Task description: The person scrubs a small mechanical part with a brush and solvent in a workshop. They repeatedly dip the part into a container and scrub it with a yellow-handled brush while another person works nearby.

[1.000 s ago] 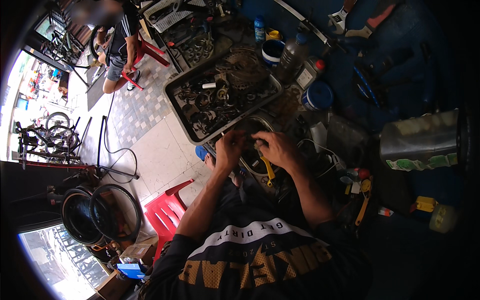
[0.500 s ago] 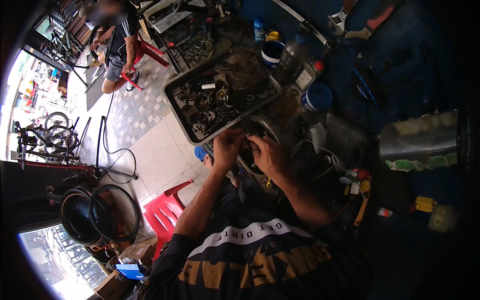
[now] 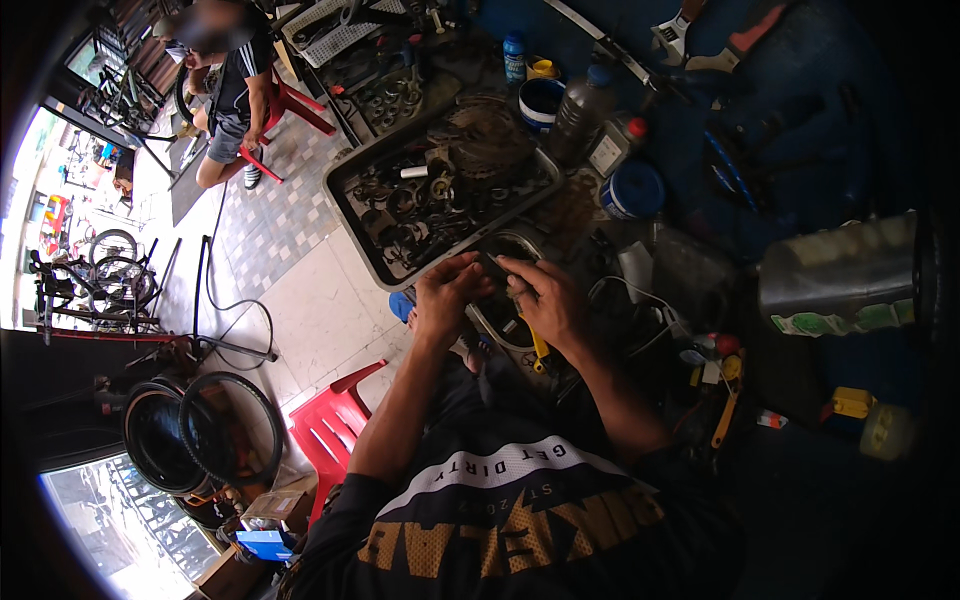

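Note:
My left hand [image 3: 448, 298] and my right hand [image 3: 550, 302] are close together above a small metal tray [image 3: 522, 346], fingertips turned toward each other. Both have bent, closed fingers. A small dark item seems to lie between the fingertips, but it is too dim to name. Just below my right hand shows a yellow-handled tool [image 3: 541, 352]; I cannot tell whether the hand touches it. Beyond my hands is a large grey tray [image 3: 362, 232] full of loose greasy metal parts, with a pale cylinder [image 3: 414, 172] among them.
Blue-and-white tubs [image 3: 632, 192], a dark bottle [image 3: 582, 115] and adjustable wrenches [image 3: 672, 38] line the bench's far right. A dark metal canister [image 3: 840, 275] stands right. At left are a red plastic chair [image 3: 335, 415] and bicycle tyres [image 3: 230, 428]. Another person [image 3: 232, 100] sits at upper left.
My hands have drawn slightly apart, and the left hand has turned a little. More of the yellow-handled tool shows below my right hand. The seated person's leg has shifted slightly.

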A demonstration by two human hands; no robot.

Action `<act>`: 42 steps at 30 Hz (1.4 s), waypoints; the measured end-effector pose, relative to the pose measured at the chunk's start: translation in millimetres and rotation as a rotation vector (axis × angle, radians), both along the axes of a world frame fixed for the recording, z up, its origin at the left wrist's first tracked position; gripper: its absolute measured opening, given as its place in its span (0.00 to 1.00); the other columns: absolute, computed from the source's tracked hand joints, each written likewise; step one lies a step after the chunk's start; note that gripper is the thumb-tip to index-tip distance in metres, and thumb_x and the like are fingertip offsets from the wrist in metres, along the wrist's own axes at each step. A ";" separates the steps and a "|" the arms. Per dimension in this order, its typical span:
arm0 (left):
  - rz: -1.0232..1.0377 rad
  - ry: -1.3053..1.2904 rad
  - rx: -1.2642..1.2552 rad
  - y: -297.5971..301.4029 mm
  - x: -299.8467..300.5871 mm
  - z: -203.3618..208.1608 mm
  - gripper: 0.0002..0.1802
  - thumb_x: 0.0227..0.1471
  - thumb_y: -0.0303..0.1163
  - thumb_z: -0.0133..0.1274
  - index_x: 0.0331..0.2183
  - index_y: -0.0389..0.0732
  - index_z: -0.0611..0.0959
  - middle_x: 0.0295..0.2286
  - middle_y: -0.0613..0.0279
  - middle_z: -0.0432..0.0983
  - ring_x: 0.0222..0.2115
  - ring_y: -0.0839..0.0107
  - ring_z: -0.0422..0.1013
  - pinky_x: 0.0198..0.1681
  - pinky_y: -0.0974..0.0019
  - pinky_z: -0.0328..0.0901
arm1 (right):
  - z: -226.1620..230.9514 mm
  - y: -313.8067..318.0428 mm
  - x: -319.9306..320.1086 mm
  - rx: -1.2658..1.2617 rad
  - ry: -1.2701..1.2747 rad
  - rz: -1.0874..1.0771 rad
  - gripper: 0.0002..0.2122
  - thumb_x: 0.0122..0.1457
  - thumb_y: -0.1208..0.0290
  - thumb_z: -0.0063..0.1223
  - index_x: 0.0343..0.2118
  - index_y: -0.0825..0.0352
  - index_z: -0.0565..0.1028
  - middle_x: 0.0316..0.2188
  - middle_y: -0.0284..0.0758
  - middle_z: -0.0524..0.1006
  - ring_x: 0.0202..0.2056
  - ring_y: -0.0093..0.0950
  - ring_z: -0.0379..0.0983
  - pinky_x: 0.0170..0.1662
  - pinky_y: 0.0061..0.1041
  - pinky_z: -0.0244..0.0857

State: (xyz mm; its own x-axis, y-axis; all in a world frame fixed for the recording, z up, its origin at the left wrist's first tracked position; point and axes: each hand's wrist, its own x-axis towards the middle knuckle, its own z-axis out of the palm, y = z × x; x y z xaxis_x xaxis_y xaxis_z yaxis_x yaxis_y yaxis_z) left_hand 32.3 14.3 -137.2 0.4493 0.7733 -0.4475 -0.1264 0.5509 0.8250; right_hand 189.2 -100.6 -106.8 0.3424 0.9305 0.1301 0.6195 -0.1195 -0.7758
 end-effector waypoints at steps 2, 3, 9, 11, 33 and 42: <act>-0.009 0.005 0.029 -1.2 0.3 0.5 0.16 0.63 0.24 0.60 0.51 0.27 0.82 0.37 0.53 0.83 0.32 0.68 0.82 0.40 0.65 0.80 | 2.8 1.2 1.2 -0.013 -0.044 0.026 0.17 0.66 0.72 0.59 0.57 0.55 0.81 0.39 0.38 0.83 0.39 0.38 0.81 0.43 0.34 0.76; -0.013 0.010 0.042 -1.6 0.2 0.9 0.16 0.63 0.24 0.60 0.51 0.27 0.82 0.37 0.53 0.83 0.32 0.68 0.82 0.40 0.65 0.80 | 3.1 1.7 1.5 0.013 -0.073 0.036 0.16 0.66 0.70 0.59 0.57 0.53 0.81 0.38 0.37 0.82 0.38 0.39 0.81 0.42 0.35 0.77; -0.019 0.056 0.099 -1.8 -1.5 2.7 0.17 0.62 0.24 0.61 0.51 0.26 0.82 0.35 0.53 0.84 0.30 0.69 0.83 0.38 0.67 0.79 | -5.0 5.2 1.1 0.046 -0.116 0.064 0.17 0.66 0.70 0.59 0.57 0.52 0.81 0.36 0.37 0.81 0.37 0.40 0.81 0.40 0.37 0.77; -0.021 0.050 0.105 -2.0 -1.8 2.9 0.17 0.63 0.24 0.60 0.51 0.27 0.82 0.35 0.53 0.84 0.30 0.69 0.83 0.38 0.67 0.79 | -7.8 5.4 0.7 0.049 -0.119 0.065 0.17 0.66 0.70 0.59 0.57 0.52 0.81 0.35 0.37 0.81 0.37 0.40 0.81 0.40 0.37 0.77; -0.021 -0.062 0.023 -0.5 -5.1 -0.5 0.17 0.64 0.30 0.62 0.50 0.28 0.83 0.33 0.55 0.84 0.29 0.70 0.82 0.38 0.68 0.78 | -8.4 2.1 -14.0 0.079 -0.151 -0.002 0.20 0.63 0.75 0.60 0.57 0.51 0.79 0.33 0.36 0.77 0.34 0.39 0.79 0.36 0.37 0.75; -0.166 -0.550 -0.500 10.1 -13.5 -23.6 0.10 0.69 0.29 0.53 0.46 0.34 0.81 0.37 0.56 0.82 0.38 0.67 0.81 0.49 0.63 0.78 | -33.7 3.6 -10.1 0.346 -0.026 -0.001 0.21 0.63 0.82 0.59 0.57 0.54 0.80 0.34 0.33 0.76 0.33 0.33 0.77 0.35 0.32 0.72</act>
